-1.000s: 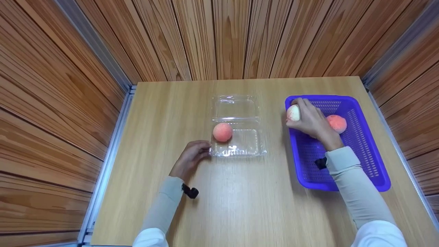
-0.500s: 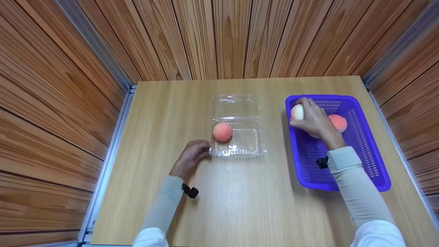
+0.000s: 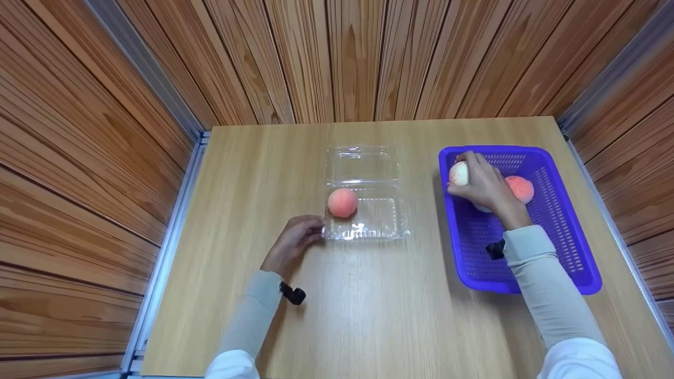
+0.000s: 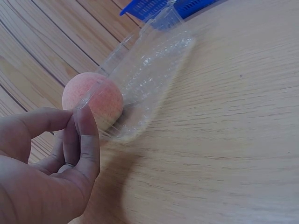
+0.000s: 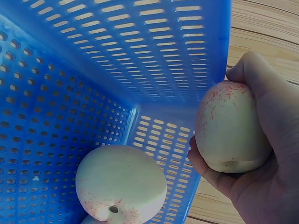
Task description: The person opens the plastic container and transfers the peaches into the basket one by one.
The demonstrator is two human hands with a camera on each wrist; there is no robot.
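Observation:
The left hand [image 3: 295, 239] pinches the left edge of a clear plastic clamshell container [image 3: 376, 218], whose lid lies open at the back. One pink peach [image 3: 342, 202] sits in its left part; the left wrist view shows the pinch on the thin rim [image 4: 86, 95] beside that peach [image 4: 105, 98]. Inside the far left corner of the blue-purple basket [image 3: 454, 252], the right hand [image 3: 482, 184] grips a whitish, red-speckled peach [image 3: 459, 173]. In the right wrist view fingers and thumb curl round this peach [image 5: 231, 128], close to the basket wall [image 5: 173, 42].
A pink peach [image 3: 520, 188] lies in the basket to the right of the right hand. Another pale peach [image 5: 121, 184] shows below it in the right wrist view. Wood-panelled walls [image 3: 350, 63] stand behind and beside the table [image 3: 358, 316].
The right hand has moved slightly right with the whitish peach, from the basket's left rim to just inside it. The left hand, container and the peach in it have stayed in place.

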